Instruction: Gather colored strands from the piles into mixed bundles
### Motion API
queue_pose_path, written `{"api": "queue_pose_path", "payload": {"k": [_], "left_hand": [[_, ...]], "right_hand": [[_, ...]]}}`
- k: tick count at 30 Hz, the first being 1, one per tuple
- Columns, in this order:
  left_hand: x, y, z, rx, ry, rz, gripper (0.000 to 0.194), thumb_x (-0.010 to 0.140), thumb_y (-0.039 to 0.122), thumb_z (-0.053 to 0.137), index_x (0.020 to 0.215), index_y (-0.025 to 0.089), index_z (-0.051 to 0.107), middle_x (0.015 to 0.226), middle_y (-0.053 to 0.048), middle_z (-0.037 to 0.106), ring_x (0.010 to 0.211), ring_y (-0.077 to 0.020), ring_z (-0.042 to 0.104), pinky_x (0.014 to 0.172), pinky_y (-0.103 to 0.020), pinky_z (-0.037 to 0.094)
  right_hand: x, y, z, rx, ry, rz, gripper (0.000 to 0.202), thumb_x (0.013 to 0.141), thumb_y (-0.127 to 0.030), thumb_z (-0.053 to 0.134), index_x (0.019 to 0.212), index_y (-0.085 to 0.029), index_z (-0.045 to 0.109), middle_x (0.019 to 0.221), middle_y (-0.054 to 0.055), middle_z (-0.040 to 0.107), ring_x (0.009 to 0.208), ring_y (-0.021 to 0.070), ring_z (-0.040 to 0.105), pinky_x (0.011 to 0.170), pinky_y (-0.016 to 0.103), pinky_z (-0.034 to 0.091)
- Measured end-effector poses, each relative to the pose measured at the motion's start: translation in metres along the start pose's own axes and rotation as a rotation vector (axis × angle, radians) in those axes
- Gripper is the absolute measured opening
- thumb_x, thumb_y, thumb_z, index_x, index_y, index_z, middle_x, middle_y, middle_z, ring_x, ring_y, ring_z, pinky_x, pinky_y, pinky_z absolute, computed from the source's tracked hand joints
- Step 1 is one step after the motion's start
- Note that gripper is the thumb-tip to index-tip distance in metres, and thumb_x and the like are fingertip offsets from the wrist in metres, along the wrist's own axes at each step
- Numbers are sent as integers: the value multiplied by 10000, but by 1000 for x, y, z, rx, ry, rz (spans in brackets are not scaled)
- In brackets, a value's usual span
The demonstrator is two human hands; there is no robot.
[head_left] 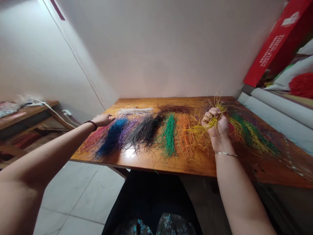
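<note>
My right hand (216, 122) is closed around a bunch of thin yellow strands (199, 128), whose loose ends stick out on both sides of the fist. My left hand (104, 120) is over the table's left end, fingers outstretched, close to the blue strands (113, 133) and the pink strands (94, 140); whether it touches them I cannot tell. Across the middle lie purple strands (127, 130), dark grey and black strands (145, 132), green strands (170, 135) and orange strands (185, 130). Behind them are white strands (134, 111) and brown strands (176, 108).
The wooden table (202, 164) stands against a pale wall (156, 49). Mixed green and yellow strands (254, 133) lie to the right of my right hand. Further right are a red box (274, 42) and white rolls (286, 106). A wooden bench (31, 112) with a cable is at left.
</note>
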State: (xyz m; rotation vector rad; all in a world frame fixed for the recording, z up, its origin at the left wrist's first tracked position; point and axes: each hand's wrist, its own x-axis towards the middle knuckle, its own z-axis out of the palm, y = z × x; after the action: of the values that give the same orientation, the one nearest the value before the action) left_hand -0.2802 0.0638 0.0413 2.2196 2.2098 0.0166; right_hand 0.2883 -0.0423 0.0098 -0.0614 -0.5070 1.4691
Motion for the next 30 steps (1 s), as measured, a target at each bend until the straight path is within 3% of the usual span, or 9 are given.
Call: {"api": "queue_pose_path", "payload": {"k": [2,4,9,13,16,20,24,30], "left_hand": [[-12,39,-2,21,111,94,598,889,578,385,1223,155,645,1200,-163,662,1110,-328,597,964,-403,439],[-34,88,-8,-48,220,322,509,930,526,373,1160,177,664,1162,-126,662,1064,-271,606,945,-354,447],[-104,211,-15,-83,249,822,373,973,452,411,1071,213,680,1048,-98,616,954,-208,582,863,-320,457],[-121,267,3,0,261,955,290,968,398,472,1070,220,678,1042,-89,610,973,-205,559,839,-306,456],[-109,283,24,71,259,943,269,965,382,486,1045,215,683,998,-86,627,977,-215,557,805,-301,457],[-93,289,41,100,251,928,230,958,365,507,987,218,682,933,-68,648,935,-210,567,747,-291,450],[-91,291,45,123,241,954,278,987,324,444,869,196,660,849,-59,652,846,-189,565,726,-289,437],[-96,291,45,111,243,950,249,978,342,467,882,202,650,866,-64,659,868,-194,571,732,-293,442]], "right_hand": [[1,-3,-2,-10,12,-28,268,885,-73,494,742,-221,322,533,-79,379,451,88,378,431,210,344],[1,-4,-4,-30,24,-52,271,864,-58,503,740,-221,325,534,-79,383,455,86,381,435,208,340],[0,-7,-4,-116,68,-114,281,826,-38,511,730,-219,319,537,-74,383,455,86,358,444,193,332],[-1,-7,-3,-165,97,-133,278,813,-32,499,734,-222,312,536,-71,372,459,92,342,447,191,327],[-2,-7,-3,-123,70,-122,268,809,-33,488,734,-219,312,539,-71,373,458,90,344,447,195,328],[-2,-8,-5,-2,-1,-90,264,800,-21,484,738,-219,319,549,-75,384,461,88,359,452,205,339],[-2,-11,-6,40,-20,-95,254,808,-34,482,741,-221,322,553,-73,390,464,91,364,452,208,339],[-1,-12,-4,55,20,-88,251,820,-48,465,740,-221,303,537,-74,381,453,94,364,443,209,329]]}}
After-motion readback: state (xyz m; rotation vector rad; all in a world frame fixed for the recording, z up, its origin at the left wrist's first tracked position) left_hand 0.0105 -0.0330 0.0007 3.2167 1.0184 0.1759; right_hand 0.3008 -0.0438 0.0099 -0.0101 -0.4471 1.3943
